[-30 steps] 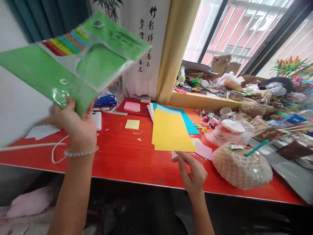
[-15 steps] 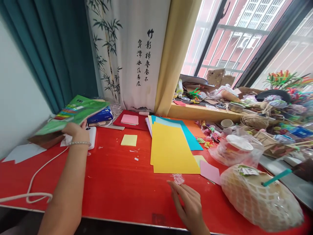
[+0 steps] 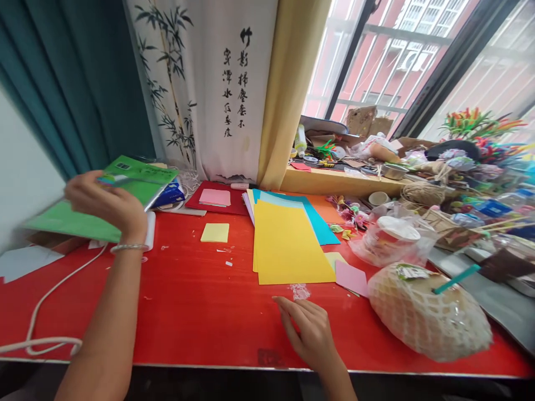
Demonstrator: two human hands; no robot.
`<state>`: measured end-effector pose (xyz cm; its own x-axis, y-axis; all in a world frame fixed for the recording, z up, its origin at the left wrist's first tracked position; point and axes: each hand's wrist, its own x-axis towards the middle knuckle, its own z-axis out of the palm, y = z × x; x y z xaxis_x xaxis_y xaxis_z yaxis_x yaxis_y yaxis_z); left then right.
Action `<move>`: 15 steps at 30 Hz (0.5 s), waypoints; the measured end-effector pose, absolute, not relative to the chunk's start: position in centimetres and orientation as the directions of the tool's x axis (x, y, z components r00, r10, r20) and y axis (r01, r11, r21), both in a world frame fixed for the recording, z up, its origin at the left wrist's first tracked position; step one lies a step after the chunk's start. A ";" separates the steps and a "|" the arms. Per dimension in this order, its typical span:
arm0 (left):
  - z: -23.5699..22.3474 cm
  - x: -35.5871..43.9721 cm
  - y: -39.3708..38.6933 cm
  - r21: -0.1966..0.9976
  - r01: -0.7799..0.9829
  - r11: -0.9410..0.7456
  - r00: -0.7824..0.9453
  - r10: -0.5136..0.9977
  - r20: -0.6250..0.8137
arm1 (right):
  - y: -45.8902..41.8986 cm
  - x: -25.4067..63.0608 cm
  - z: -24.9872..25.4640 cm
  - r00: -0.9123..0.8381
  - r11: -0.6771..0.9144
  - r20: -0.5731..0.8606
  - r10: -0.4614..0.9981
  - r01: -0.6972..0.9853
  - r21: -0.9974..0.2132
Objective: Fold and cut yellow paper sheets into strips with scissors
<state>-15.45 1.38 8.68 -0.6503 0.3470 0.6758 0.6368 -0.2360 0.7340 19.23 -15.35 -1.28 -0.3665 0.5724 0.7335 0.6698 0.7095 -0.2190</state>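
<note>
Our green packet (image 3: pixel 152 177) could slip, because it sits tilted on bumpy things by the blue pack (image 3: pixel 173 193). It is under our left hand (image 3: pixel 106 206); those fingers curl, but we can't quite tell if they pinch it. Our right hand (image 3: pixel 307 331) is empty, thumb apart, near the yellow paper (image 3: pixel 288 245).

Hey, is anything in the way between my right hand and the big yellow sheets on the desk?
Only a small, low, pale pink patch on the red desktop, just beyond your right hand, at the near edge of the yellow sheets. Nothing else visible stands between them.
</note>
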 end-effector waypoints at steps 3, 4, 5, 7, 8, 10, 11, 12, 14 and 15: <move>7.2 -9.1 2.8 0.530 0.813 -0.240 -0.266 0.657 0.706 | -15.0 19.5 -1.0 -0.323 0.676 0.705 0.632 0.674 -0.297; 6.1 -6.7 3.2 0.512 0.810 -0.285 -0.166 0.727 0.666 | -14.3 20.0 -0.7 -0.274 0.640 0.684 0.676 0.679 -0.361; 4.9 -4.4 3.6 0.508 0.800 -0.320 -0.073 0.788 0.611 | -13.3 20.7 -0.2 -0.207 0.579 0.641 0.739 0.682 -0.447; 2.3 -0.3 4.2 0.538 0.773 -0.337 0.043 0.874 0.485 | -10.1 22.7 1.1 -0.046 0.399 0.522 0.852 0.703 -0.589; 1.2 1.3 4.6 0.567 0.762 -0.314 0.064 0.907 0.416 | -8.1 23.9 1.8 0.031 0.295 0.454 0.891 0.719 -0.629; -0.2 3.4 5.6 0.635 0.741 -0.217 0.055 0.963 0.264 | -3.8 26.4 2.9 0.153 0.075 0.280 0.948 0.747 -0.661; -0.5 3.9 6.3 0.666 0.729 -0.157 0.033 0.980 0.195 | -1.7 27.5 3.1 0.182 0.022 0.236 0.955 0.747 -0.664; -0.5 4.1 6.9 0.695 0.712 -0.100 0.006 0.991 0.136 | 0.1 28.4 3.2 0.198 -0.014 0.200 0.960 0.743 -0.669; -0.3 4.0 8.3 0.747 0.665 -0.003 -0.050 0.998 0.049 | 2.7 29.5 2.6 0.213 -0.084 0.105 0.971 0.720 -0.689; -0.1 3.8 8.8 0.770 0.638 0.032 -0.078 0.997 0.023 | 3.5 29.8 2.0 0.213 -0.108 0.064 0.975 0.706 -0.699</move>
